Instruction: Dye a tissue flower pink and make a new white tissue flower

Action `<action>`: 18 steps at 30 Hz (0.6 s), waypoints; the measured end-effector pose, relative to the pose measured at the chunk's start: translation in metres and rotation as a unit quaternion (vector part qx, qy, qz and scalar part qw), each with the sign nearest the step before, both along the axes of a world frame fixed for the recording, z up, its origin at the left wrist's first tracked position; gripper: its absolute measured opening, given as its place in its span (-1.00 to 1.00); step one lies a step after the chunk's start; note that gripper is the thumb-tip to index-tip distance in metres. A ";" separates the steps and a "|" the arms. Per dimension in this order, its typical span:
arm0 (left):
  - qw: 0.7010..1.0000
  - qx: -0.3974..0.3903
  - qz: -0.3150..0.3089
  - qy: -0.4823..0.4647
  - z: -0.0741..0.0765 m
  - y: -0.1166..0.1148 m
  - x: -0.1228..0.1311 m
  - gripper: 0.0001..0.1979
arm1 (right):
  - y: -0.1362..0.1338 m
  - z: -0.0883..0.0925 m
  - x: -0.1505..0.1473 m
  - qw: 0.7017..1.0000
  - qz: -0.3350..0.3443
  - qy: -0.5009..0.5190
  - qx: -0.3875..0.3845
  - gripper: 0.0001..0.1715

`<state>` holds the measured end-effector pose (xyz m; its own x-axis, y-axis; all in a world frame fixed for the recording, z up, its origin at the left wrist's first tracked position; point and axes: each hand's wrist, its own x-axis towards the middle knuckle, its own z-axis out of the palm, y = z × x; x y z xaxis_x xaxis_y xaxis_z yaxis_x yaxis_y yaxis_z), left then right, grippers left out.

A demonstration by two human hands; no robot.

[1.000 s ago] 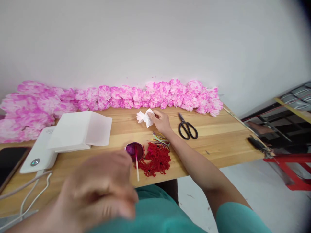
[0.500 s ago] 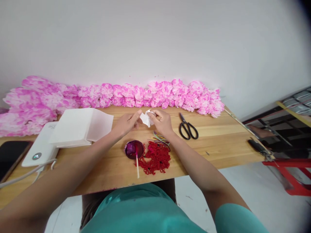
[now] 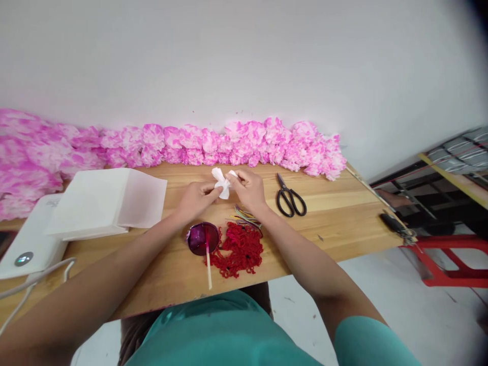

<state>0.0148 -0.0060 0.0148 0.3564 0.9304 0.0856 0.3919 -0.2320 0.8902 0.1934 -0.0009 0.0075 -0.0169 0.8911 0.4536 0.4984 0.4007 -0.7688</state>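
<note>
Between my hands is a small piece of white tissue paper [image 3: 221, 184], gathered in folds with ends that fan out. My left hand [image 3: 199, 199] pinches its lower left side between thumb and fingers. From the right, my right hand [image 3: 249, 190] grips it near the upper edge, fingertips closed on the paper. Below the hands stands a small round cup of purple-red dye [image 3: 203, 239] with a pale stick [image 3: 209, 272] resting in it. Beside the cup lies a pile of red yarn-like strands [image 3: 243, 249]. Several thin coloured wires [image 3: 246, 216] lie just under my right wrist.
Black-handled scissors [image 3: 290, 197] lie right of my hands. A stack of white paper sheets [image 3: 91, 201] rests partly on a white device [image 3: 28, 244] with a cable. Pink-and-white paper flowers [image 3: 190, 145] line the wall. A red stool [image 3: 453, 262] stands beyond the table's right end.
The white paper has turned and looks more bunched at its middle, with ends spread out. Both hands stay closed on it. The whole view has shifted slightly.
</note>
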 end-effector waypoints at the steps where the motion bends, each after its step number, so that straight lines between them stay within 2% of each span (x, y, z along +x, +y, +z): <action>1: 1.000 -0.012 0.003 -0.020 -0.002 0.001 -0.001 -0.59 | 0.002 -0.001 0.001 0.999 -0.002 0.043 -0.031 -0.62; 4: 0.996 -0.041 0.023 -0.072 -0.007 0.007 -0.006 -0.62 | 0.008 -0.004 0.005 0.984 -0.004 0.155 -0.085 -0.61; 7: 0.991 -0.049 0.045 -0.112 -0.009 0.011 -0.010 -0.60 | 0.009 -0.003 0.009 0.980 -0.005 0.179 -0.085 -0.54; 10: 0.988 -0.044 0.051 -0.138 -0.009 0.013 -0.012 -0.58 | 0.004 0.002 0.008 0.989 0.029 0.126 -0.074 -0.50; 13: 0.988 -0.039 0.043 -0.142 -0.008 0.012 -0.013 -0.54 | -0.001 0.004 0.004 0.995 0.065 0.054 -0.059 -0.59; 16: 0.990 -0.027 0.032 -0.134 -0.007 0.010 -0.012 -0.47 | -0.002 0.001 -0.001 0.998 0.046 -0.013 -0.049 -0.71; 18: 0.992 -0.021 0.024 -0.122 -0.006 0.009 -0.011 -0.47 | -0.003 0.000 -0.002 0.998 0.026 -0.036 -0.050 -0.71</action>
<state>0.0035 0.0026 0.0091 0.2847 0.9506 0.1236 0.1742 -0.1780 0.9685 0.1914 -0.0035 0.0073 -0.0943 0.9286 0.3588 0.5346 0.3513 -0.7687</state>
